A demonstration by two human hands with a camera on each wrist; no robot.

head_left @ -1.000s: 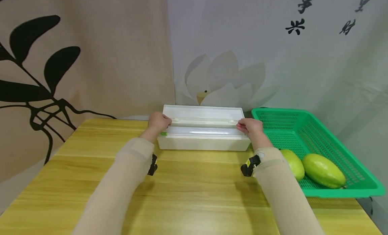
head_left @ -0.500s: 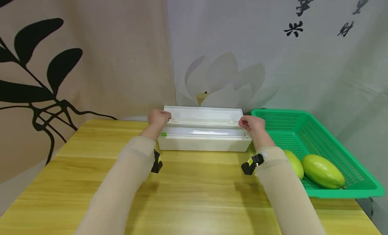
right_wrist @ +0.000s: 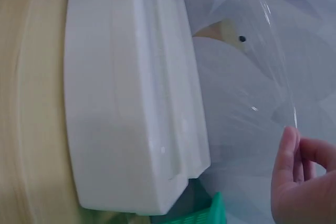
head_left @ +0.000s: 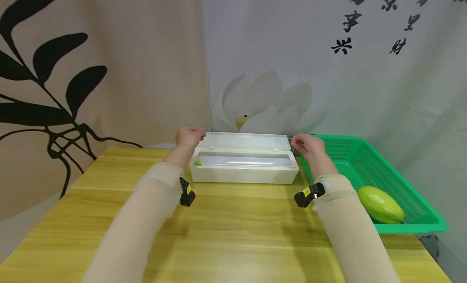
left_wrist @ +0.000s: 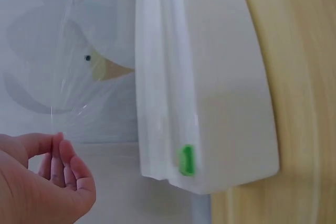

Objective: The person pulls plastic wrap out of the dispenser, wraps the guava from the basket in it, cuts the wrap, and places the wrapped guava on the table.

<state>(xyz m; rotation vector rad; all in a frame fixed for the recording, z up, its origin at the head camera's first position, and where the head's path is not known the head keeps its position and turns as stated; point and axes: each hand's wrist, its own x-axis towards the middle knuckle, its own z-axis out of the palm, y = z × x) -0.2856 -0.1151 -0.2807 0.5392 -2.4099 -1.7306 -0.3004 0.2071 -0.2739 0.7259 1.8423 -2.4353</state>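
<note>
My left hand (head_left: 188,139) pinches one corner of a sheet of clear cling film (left_wrist: 73,98) between thumb and fingertips, above the left end of a white cling film dispenser box (head_left: 244,174). At the other end, my right hand (head_left: 309,145) pinches the opposite corner of the film. Between the hands the film's edge is stretched, with fine creases running down toward the box in both wrist views. The box's lid (head_left: 248,141) stands raised at the back. Inside lies the film roll (head_left: 248,160), with a small green piece (head_left: 198,163) at its left end.
A green plastic basket (head_left: 412,228) stands on the right of the wooden table (head_left: 233,230), holding a green fruit (head_left: 380,204); my right sleeve (head_left: 350,218) crosses in front of it. A printed curtain (head_left: 157,72) hangs close behind the box.
Both hands have risen from the box opening to above it, drawing the film up. The head view has tilted up and turned slightly right; one of the two fruits is now behind my right arm.
</note>
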